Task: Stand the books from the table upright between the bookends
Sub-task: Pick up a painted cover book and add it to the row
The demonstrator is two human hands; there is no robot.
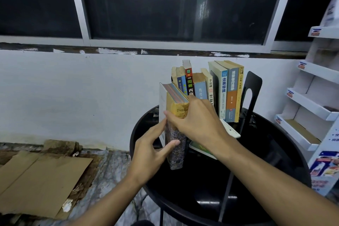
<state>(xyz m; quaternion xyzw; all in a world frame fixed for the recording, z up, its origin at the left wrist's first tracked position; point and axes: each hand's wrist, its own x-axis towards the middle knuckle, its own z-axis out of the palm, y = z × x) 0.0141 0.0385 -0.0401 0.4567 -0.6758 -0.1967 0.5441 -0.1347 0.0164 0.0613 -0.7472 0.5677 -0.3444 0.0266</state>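
A thick book [177,130] is held upright at the table's [271,152] left edge, pinched by both the left hand [149,154] and the right hand [198,124], left of the standing row [207,86].

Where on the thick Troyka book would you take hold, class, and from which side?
I would pinch the thick Troyka book across its spine at mid-height, coming from the near side: it stands roughly upright, spine toward you, so both covers are reachable.

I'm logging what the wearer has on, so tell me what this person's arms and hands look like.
The left forearm and right forearm are bare, with no sleeve in view. The left hand and right hand are ungloved; no watch, bracelet or ring shows.
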